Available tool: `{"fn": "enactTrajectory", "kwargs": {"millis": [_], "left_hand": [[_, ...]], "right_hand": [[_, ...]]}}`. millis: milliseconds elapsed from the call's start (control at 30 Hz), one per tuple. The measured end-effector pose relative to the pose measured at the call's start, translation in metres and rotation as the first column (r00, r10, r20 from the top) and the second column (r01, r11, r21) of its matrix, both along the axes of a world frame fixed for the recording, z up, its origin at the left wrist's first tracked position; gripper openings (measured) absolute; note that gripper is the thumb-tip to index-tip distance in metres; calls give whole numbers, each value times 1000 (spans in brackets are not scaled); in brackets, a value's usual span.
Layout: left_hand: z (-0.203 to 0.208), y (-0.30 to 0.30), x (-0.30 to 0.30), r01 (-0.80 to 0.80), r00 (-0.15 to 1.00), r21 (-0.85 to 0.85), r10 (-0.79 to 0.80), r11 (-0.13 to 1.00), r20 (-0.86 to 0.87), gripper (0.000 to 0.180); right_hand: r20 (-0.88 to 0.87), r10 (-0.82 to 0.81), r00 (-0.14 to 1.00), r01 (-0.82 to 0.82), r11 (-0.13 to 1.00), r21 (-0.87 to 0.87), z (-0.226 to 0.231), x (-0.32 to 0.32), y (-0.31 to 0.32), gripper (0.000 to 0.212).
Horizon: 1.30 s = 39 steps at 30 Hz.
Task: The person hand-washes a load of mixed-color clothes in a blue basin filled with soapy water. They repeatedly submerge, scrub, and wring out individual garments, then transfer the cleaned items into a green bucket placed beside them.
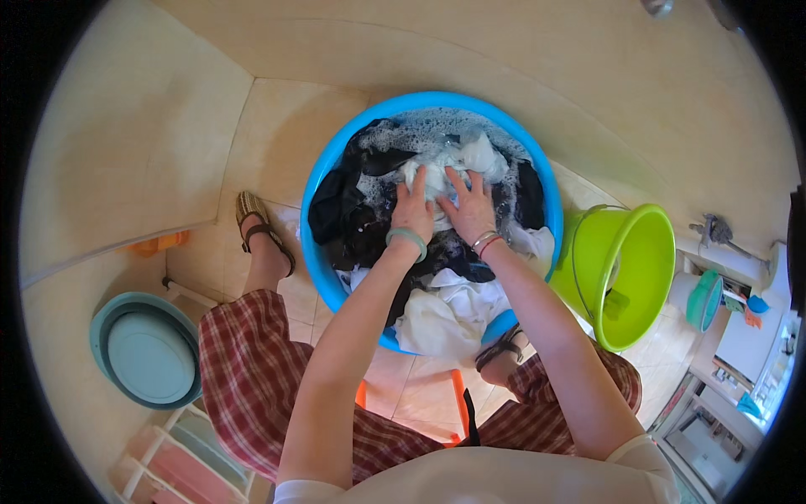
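While both hands press into the wash, left to right:
teal basin (149, 353): on floor, far left
left hand (413, 210): fingers spread flat on white cloth (437, 172)
right hand (470, 208): spread flat, touching same cloth
blue tub (336, 160): suds, dark and white laundry, between the feet
green bucket (630, 277): tilted, just right of tub

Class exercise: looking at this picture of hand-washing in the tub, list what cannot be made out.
- Head view: the palms of the left hand and right hand, pressed down on the white cloth.
- Blue tub bottom: hidden under foam and clothes.
- Shelf items at the right edge: too small and bent by the lens.
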<state>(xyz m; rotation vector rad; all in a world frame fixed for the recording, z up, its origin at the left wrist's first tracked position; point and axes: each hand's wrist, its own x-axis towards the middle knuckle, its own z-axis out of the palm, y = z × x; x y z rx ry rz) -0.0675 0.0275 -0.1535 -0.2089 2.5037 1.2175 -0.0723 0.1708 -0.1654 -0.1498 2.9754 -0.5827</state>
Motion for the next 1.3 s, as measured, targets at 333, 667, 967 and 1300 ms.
{"fn": "enactTrajectory", "kwargs": {"millis": [333, 667, 967, 1300], "left_hand": [[-43, 51, -27, 187, 972, -33, -180, 982, 152, 33], [-64, 15, -8, -458, 884, 624, 398, 633, 245, 58], [39, 23, -12, -548, 830, 822, 25, -155, 557, 59], [10, 39, 26, -693, 720, 321, -636, -645, 277, 54]], "right_hand": [[473, -13, 881, -100, 972, 214, -150, -5, 74, 27], [61, -7, 998, 38, 856, -516, 29, -19, 6, 41], [29, 294, 955, -198, 711, -675, 181, 76, -11, 45], [-267, 38, 963, -135, 924, -358, 158, 83, -55, 33]]}}
